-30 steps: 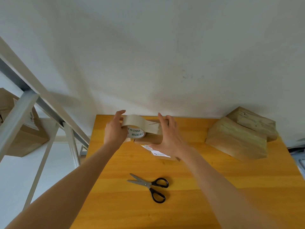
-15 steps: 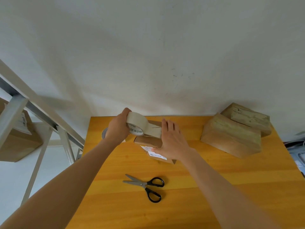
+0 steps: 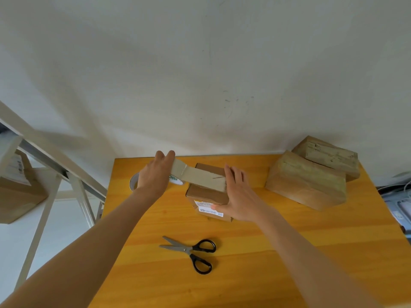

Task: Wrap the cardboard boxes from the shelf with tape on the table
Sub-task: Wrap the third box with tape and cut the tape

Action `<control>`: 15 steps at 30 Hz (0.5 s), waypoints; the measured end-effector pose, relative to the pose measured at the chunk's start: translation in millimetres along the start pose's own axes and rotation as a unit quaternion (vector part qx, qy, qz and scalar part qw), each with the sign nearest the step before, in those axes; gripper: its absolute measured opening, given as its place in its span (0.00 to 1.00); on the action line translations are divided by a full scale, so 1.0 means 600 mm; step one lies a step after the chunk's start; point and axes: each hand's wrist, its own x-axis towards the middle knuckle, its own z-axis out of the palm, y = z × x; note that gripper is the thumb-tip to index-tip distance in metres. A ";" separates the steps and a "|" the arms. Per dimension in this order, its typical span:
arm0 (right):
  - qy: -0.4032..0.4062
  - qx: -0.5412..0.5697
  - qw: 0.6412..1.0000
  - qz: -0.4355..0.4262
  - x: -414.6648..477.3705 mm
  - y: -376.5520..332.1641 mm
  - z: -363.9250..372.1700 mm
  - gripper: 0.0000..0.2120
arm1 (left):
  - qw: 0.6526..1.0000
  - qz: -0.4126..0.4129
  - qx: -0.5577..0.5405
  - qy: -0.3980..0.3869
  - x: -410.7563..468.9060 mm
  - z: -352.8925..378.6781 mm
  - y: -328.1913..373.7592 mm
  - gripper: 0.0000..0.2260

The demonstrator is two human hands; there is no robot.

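Head view: cardboard box (image 3: 206, 194) stands on yellow table (image 3: 255, 274), far middle. Left hand (image 3: 153, 177) curled around tape roll (image 3: 174, 179), just left of box; tape strip (image 3: 200, 176) stretched from roll onto box top. Right hand (image 3: 239, 196), fingers straight, presses strip end at box right edge. Scissors (image 3: 191, 252) lie nearer, apart from box. Two wrapped boxes (image 3: 304, 183) far right.
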 end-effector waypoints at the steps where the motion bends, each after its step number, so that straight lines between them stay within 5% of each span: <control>1: -0.004 0.005 1.000 0.004 -0.001 0.005 0.002 0.56 | 1.000 0.001 0.011 -0.005 0.000 0.003 0.004 0.21; 15: 0.004 0.001 1.000 0.022 -0.024 0.053 0.011 0.56 | 0.996 0.056 0.066 -0.016 0.005 0.066 0.029 0.31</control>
